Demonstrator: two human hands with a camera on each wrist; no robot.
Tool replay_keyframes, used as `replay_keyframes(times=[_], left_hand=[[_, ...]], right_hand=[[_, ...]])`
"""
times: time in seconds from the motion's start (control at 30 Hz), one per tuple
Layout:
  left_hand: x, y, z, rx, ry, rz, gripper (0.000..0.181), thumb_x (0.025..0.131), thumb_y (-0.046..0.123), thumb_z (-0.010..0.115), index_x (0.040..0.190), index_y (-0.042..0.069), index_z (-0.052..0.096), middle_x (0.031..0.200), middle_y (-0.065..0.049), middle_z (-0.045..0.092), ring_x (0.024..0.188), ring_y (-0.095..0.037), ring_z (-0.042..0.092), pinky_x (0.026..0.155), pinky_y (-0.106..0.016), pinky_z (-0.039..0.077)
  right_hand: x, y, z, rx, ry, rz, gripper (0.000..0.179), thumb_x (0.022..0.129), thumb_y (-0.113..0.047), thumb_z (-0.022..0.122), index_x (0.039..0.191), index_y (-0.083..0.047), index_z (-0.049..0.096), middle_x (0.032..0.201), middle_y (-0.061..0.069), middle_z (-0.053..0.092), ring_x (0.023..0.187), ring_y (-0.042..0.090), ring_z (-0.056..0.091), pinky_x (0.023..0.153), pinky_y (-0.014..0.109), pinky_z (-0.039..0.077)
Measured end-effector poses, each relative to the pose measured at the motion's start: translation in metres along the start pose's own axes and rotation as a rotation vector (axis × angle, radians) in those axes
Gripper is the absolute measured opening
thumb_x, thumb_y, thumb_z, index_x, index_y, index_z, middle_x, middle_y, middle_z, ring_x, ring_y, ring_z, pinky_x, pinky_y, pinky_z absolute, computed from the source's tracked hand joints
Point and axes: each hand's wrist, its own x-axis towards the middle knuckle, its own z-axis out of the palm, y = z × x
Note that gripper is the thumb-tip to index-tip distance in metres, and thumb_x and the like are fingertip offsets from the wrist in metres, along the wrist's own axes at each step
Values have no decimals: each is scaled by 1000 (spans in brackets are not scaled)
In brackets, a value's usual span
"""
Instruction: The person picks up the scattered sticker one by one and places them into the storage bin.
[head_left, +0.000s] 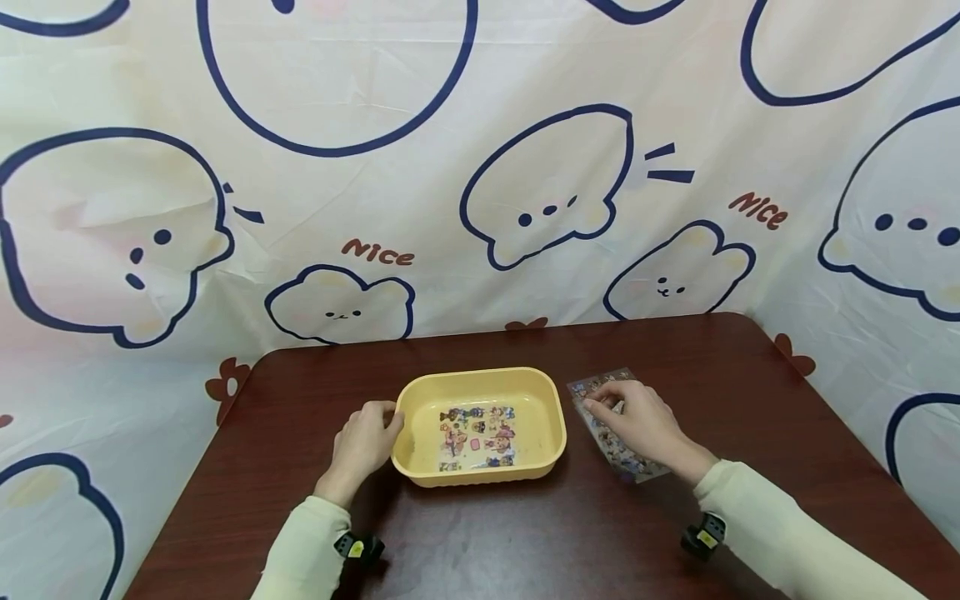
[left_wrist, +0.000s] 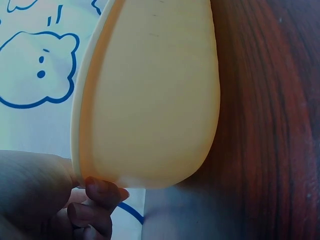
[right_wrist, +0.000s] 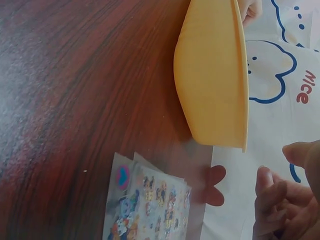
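Note:
My left hand (head_left: 362,440) pinches the left end of a shallow yellow plastic tray (head_left: 542,429), with the thumb and bent fingers (left_wrist: 102,190) at its rim in the left wrist view. A sticker sheet (head_left: 477,438) with small colourful cartoon figures lies flat inside the tray. Right of the tray, several clear sticker sheets (head_left: 628,457) lie overlapping on the table. Above them is my right hand (head_left: 641,421); the right wrist view shows its thumb and fingers apart with nothing between them. That hand covers part of the sheets in the head view.
The dark reddish-brown wooden table (head_left: 480,542) extends in front of the tray and to both sides. A pale cloth (head_left: 420,192) with blue-outlined cartoon animals hangs behind and beside it. Both wrists wear black strapped devices (head_left: 703,536).

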Motion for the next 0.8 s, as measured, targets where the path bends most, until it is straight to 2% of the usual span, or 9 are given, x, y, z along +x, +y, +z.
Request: replay_keyframes(times=[0.13,0.4,0.8], left_hand=[[0,0,0,0,-2,0,36,100,27,56,127,6,70,125,-19,71,103,-35,70,84,-58,51],[-1,0,-1,-5,0,2,36,100,27,56,126,7,70,125,-19,71,105,-38,69,85,-60,50],[0,1,-1,-2,-6,8,36,100,26,56,127,6,70,125,-19,70,104,-38,70,83,-59,50]], right_hand=[[-2,4,-1,-1,4,-7,23,96,-30,69,103,-10,76,87,2,73,64,10,55,51,28,42],[-4,13,-3,-2,-11,11,20,96,-30,68,103,-13,76,82,0,72,55,12,52,45,28,38],[-6,22,-7,-10,0,18,20,96,-28,69,104,-11,76,86,2,72,57,11,52,46,28,39]])
